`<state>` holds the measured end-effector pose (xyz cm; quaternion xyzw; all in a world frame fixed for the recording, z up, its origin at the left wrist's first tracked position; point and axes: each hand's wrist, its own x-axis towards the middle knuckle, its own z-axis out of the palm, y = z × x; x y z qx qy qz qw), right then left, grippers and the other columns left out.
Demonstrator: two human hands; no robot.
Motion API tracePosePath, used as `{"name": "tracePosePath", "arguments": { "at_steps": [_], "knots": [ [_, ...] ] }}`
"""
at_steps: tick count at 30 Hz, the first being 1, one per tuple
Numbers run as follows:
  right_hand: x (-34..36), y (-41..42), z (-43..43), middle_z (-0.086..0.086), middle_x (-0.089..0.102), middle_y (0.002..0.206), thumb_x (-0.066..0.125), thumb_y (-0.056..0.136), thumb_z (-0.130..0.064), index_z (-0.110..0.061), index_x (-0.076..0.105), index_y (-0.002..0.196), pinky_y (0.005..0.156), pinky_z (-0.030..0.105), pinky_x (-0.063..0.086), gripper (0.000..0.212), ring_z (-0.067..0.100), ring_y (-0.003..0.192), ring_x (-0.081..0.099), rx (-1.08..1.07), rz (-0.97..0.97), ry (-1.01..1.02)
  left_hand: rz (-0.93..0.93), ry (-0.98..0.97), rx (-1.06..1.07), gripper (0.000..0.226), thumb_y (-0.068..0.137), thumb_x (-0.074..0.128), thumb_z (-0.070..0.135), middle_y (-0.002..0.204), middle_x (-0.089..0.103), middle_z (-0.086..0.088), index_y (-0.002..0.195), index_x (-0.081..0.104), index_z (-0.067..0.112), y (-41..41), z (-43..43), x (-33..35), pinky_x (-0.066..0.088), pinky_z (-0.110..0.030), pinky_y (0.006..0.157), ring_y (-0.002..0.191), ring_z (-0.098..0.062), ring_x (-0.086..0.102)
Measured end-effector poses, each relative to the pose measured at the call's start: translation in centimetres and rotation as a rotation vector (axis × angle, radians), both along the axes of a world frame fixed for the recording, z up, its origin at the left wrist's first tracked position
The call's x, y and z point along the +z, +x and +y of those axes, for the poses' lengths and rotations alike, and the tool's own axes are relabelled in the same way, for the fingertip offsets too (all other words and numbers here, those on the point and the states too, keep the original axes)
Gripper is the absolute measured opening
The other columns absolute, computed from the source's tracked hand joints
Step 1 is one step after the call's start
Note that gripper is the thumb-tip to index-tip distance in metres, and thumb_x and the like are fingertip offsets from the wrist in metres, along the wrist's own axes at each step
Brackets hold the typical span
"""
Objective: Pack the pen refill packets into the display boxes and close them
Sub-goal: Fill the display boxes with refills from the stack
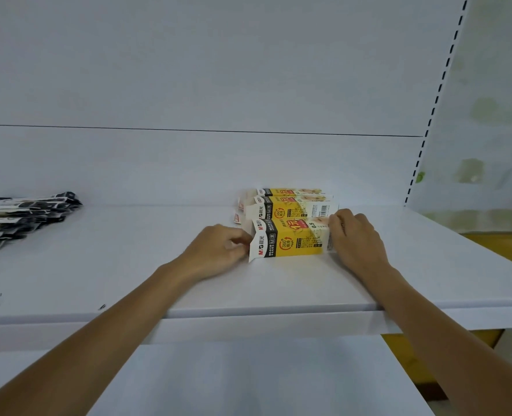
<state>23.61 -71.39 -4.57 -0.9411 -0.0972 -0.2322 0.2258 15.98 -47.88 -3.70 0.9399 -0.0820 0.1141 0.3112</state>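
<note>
Display box (290, 240), glossy yellow card, oblong: left hand (218, 250) pinches end flap, right hand (356, 238) grips other end

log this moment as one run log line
left hand: at open flap end of nearest yellow cardboard display box | right hand: bracing other end | black refill packets: piled far left on white shelf
</note>
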Motion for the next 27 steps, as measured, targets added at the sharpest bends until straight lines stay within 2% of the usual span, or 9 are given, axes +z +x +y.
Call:
{"name": "tracePosePath", "arguments": {
  "at_steps": [3, 6, 8, 12, 13, 17, 20, 25, 27],
  "knots": [
    [0.0, 0.1, 0.1, 0.014, 0.054, 0.104, 0.026, 0.097, -0.035, -0.010, 0.050, 0.112, 0.071, 0.037, 0.039, 0.038, 0.029, 0.088, 0.049, -0.030, 0.029, 0.040, 0.013, -0.061, -0.073, 0.032, 0.087, 0.054, 0.007, 0.108, 0.063, 0.015, 0.110, 0.064, 0.027, -0.2, -0.4, 0.0, 0.033, 0.003, 0.072, 0.101, -0.003, 0.054],
    [0.1, -0.1, 0.1, 0.013, 0.054, 0.107, 0.026, 0.099, -0.033, -0.010, 0.050, 0.115, 0.071, 0.037, 0.038, 0.037, 0.026, 0.086, 0.045, -0.016, 0.023, 0.032, -0.142, -0.120, 0.063, 0.034, 0.086, 0.046, 0.004, 0.105, 0.059, 0.015, 0.106, 0.063, 0.025, -0.3, -0.4, 0.2, 0.038, -0.013, 0.083, 0.103, -0.006, 0.051],
    [-0.2, 0.2, -0.1, 0.011, 0.055, 0.113, 0.026, 0.100, -0.031, -0.010, 0.050, 0.119, 0.073, 0.038, 0.042, 0.037, 0.027, 0.091, 0.046, 0.053, -0.010, -0.002, -0.100, -0.020, 0.024, 0.035, 0.086, 0.045, 0.012, 0.101, 0.058, 0.014, 0.111, 0.065, 0.025, -0.6, -0.6, 0.2, 0.037, -0.017, 0.080, 0.102, -0.009, 0.051],
    [-0.5, 0.6, -0.2, 0.008, 0.051, 0.121, 0.029, 0.098, -0.042, -0.016, 0.058, 0.112, 0.074, 0.034, 0.040, 0.041, 0.025, 0.106, 0.051, 0.068, 0.004, 0.135, -0.016, 0.052, -0.140, 0.043, 0.088, 0.047, -0.003, 0.108, 0.053, 0.012, 0.122, 0.058, 0.020, -1.0, -1.0, 0.1, 0.033, -0.003, 0.072, 0.102, -0.008, 0.047],
    [-0.6, 0.8, -0.2, 0.008, 0.050, 0.122, 0.030, 0.097, -0.042, -0.016, 0.058, 0.112, 0.075, 0.034, 0.040, 0.041, 0.025, 0.107, 0.051, 0.049, 0.008, 0.121, -0.036, 0.043, -0.126, 0.043, 0.088, 0.047, -0.003, 0.112, 0.054, 0.011, 0.123, 0.057, 0.019, -0.9, -1.0, 0.1, 0.034, -0.006, 0.073, 0.104, -0.009, 0.047],
    [-1.1, 1.4, -0.5, 0.005, 0.056, 0.114, 0.026, 0.097, -0.038, -0.016, 0.054, 0.109, 0.066, 0.031, 0.036, 0.038, 0.017, 0.099, 0.044, 0.026, -0.035, -0.017, -0.193, -0.021, 0.067, 0.039, 0.087, 0.050, 0.006, 0.126, 0.057, 0.006, 0.123, 0.056, 0.019, -0.2, -0.3, -0.5, 0.036, -0.021, 0.088, 0.113, -0.009, 0.049],
    [-0.9, 1.3, -0.3, 0.005, 0.057, 0.107, 0.029, 0.097, -0.035, -0.014, 0.055, 0.104, 0.064, 0.030, 0.036, 0.034, 0.019, 0.099, 0.045, -0.012, -0.049, -0.013, -0.158, 0.088, -0.087, 0.041, 0.080, 0.048, 0.020, 0.118, 0.056, 0.017, 0.120, 0.058, 0.025, -0.5, -0.3, -0.4, 0.039, -0.020, 0.084, 0.105, -0.002, 0.047],
    [-0.9, 0.7, -0.4, 0.014, 0.060, 0.093, 0.055, 0.090, -0.014, -0.003, 0.055, 0.093, 0.057, 0.033, 0.042, 0.012, 0.029, 0.086, 0.048, 0.011, -0.132, -0.112, 0.008, 0.215, -0.181, 0.055, 0.074, 0.036, 0.031, 0.129, 0.053, 0.007, 0.126, 0.052, 0.029, -0.8, -0.7, -0.3, 0.040, -0.028, 0.094, 0.117, -0.016, 0.047],
    [-0.9, 0.7, -0.5, 0.014, 0.057, 0.101, 0.046, 0.095, -0.019, -0.004, 0.054, 0.100, 0.061, 0.031, 0.038, 0.018, 0.026, 0.089, 0.045, 0.002, -0.127, -0.093, -0.043, 0.276, -0.168, 0.058, 0.074, 0.035, 0.034, 0.137, 0.045, 0.010, 0.130, 0.050, 0.032, -0.6, -0.7, -0.5, 0.034, -0.027, 0.099, 0.124, -0.014, 0.040]
  ]
}}
